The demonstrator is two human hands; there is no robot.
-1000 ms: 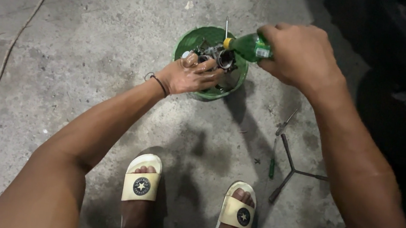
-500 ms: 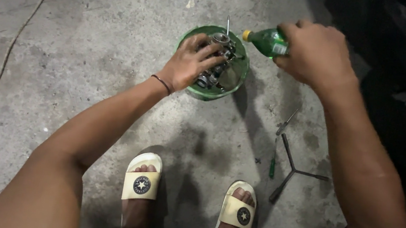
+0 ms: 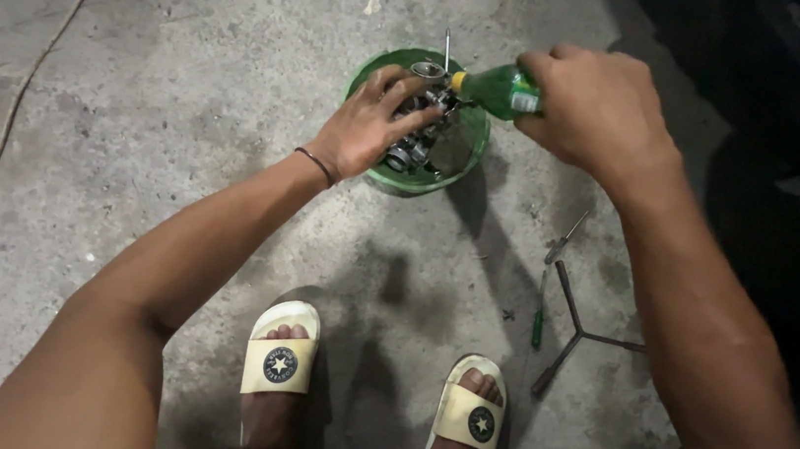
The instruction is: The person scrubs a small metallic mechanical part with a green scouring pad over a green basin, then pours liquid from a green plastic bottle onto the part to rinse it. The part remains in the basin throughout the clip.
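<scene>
Item: green bottle (image 3: 501,91), upper centre of the frame. Held by the right hand (image 3: 598,110), fingers wrapped closed around its body. Long axis near level, running left to right; the yellow-tipped neck points left and slightly down, toward the bowl. Neck end sits just above the metal part, close to the left fingertips.

Item: metal engine part (image 3: 420,128), grey, many-faceted, possibly a carburettor; lies inside the green bowl (image 3: 375,65). The left hand (image 3: 365,132) rests on it from the lower left, fingers spread and curled over its top, pressing or steadying rather than lifting. Whether the part is fully grasped cannot be told.

Relation: bottle lies to the right of the part; left hand is the nearer one to the part.

Surroundings: bare concrete floor (image 3: 187,83); a three-armed socket wrench (image 3: 574,340) and a green-handled screwdriver (image 3: 539,318) at lower right; two cream slide sandals (image 3: 279,360) at bottom centre; a thin cable (image 3: 8,134) along the left edge.
</scene>
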